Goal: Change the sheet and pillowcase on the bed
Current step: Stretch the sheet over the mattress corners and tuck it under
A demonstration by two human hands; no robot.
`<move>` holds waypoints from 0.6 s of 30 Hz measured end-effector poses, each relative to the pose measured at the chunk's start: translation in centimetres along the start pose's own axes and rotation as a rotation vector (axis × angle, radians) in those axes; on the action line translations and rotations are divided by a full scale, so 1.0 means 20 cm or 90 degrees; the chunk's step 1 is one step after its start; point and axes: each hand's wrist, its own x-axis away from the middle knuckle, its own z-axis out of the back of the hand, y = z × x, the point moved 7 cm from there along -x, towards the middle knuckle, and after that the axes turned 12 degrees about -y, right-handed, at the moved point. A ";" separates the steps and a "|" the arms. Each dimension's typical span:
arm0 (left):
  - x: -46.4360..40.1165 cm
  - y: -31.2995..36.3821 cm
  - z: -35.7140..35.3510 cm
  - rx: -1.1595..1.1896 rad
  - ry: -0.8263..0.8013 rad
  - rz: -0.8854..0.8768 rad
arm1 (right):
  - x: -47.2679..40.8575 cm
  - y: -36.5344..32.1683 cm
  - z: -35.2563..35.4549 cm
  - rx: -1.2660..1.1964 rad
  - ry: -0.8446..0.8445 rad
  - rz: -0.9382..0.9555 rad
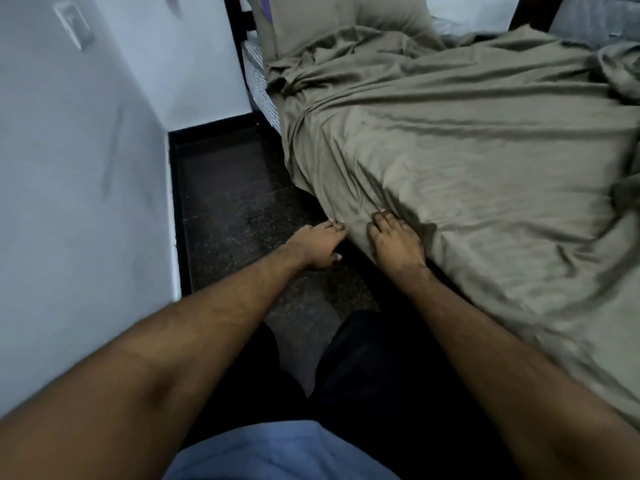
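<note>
Both hands at the bed's edge, right hand (pixel 396 242) flat on olive sheet (pixel 450 150), left hand (pixel 320 245) touching its hem, fingers relaxed

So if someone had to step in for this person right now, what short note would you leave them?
Left hand: at the bed's side edge, fingers straight, touching the hanging olive sheet low down.
Right hand: flat on the sheet at the mattress edge, pressing it.
The sheet is spread over most of the bed but wrinkled and bunched near the pillow; striped mattress still shows at the head corner.
Left: cover that corner, tuck the side, smooth out. The pillow looks already cased in matching olive.
</note>
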 end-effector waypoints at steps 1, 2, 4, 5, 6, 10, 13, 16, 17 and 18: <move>-0.01 -0.01 -0.01 -0.028 -0.017 0.007 | 0.03 0.02 0.00 -0.002 0.012 -0.028; -0.02 -0.01 -0.01 -0.045 -0.031 0.010 | 0.07 0.03 -0.01 -0.008 0.016 -0.059; -0.02 -0.04 -0.03 -0.062 -0.079 0.030 | 0.12 0.04 0.00 -0.038 0.012 -0.123; -0.02 -0.07 -0.03 -0.066 -0.103 0.034 | 0.13 0.03 0.00 -0.054 0.014 -0.160; -0.01 -0.09 -0.02 -0.071 -0.124 0.036 | 0.13 0.00 0.02 -0.061 0.018 -0.196; 0.04 -0.17 0.05 -0.047 -0.105 0.021 | 0.01 -0.21 0.02 -0.044 -0.004 -0.205; 0.01 -0.29 0.03 -0.028 -0.072 0.017 | -0.12 -0.28 -0.03 0.042 -0.059 -0.102; -0.08 -0.37 -0.10 -0.010 -0.119 0.026 | -0.21 -0.24 -0.09 0.163 -0.061 -0.008; -0.14 -0.38 -0.12 -0.001 -0.142 0.024 | -0.24 -0.23 -0.10 0.208 -0.064 0.017; -0.20 -0.37 -0.11 0.024 -0.152 0.008 | -0.27 -0.22 -0.12 0.243 -0.068 0.043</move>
